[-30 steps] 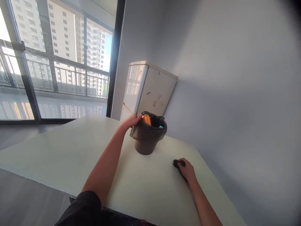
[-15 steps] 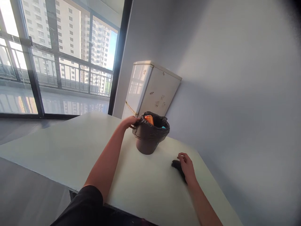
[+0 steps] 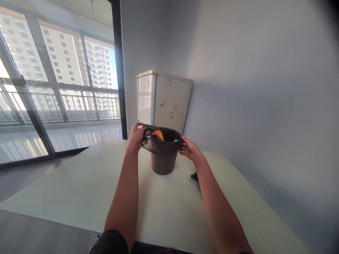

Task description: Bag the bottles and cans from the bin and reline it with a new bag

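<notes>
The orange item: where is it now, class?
In the head view, the orange item is inside the bin, left of a turquoise item, near the left hand.

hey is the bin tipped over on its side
No, the bin stands upright on the table, its open mouth facing up.

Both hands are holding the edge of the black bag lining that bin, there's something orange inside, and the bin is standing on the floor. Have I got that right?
Not quite: the bin stands on the pale table, not the floor, as the head view shows. The left hand and right hand do hold the black bag, with something orange inside.
</notes>
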### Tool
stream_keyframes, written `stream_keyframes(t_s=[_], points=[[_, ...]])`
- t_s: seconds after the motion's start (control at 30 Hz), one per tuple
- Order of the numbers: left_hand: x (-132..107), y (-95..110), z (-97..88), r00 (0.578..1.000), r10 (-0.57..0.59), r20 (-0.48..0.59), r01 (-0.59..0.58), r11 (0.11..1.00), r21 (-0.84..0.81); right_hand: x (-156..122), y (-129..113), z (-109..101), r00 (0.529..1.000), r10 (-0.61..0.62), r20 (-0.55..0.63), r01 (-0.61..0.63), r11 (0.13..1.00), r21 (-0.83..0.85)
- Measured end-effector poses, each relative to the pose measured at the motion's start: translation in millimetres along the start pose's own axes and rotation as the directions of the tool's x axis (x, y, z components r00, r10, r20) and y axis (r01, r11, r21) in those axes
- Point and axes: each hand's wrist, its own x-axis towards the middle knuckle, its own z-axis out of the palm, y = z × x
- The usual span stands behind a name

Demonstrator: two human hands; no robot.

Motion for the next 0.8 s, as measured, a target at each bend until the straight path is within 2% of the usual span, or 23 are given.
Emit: stream_keyframes(t_s=[0.13,0.23,0.47,0.67,0.8], points=[[-6,10,-5.1,0.999,0.040,0.006,-0.040,0.996,-0.077,-4,-4,7,0.990,-0.107,0.089,0.104,0.994,0.033],[-10,19,-14.2,0.995,0.100,0.006,-0.099,0.994,-0.043,-14,-16,1,0.970,-0.216,0.109,0.209,0.975,0.070],[-17,35,-31.7,0.972,0.215,-0.091,-0.211,0.976,0.046,-49,-49,-22,0.904,-0.428,-0.002,0.421,0.889,0.181],[-24,48,-39.0,0.938,0.346,-0.035,-0.345,0.938,0.032,-92,-73,-19,0.853,-0.519,-0.064,0.503,0.782,0.368],[-25,55,-44.7,0.905,0.424,-0.041,-0.425,0.905,-0.015,-108,-82,-24,0.823,-0.555,-0.121,0.547,0.715,0.436]])
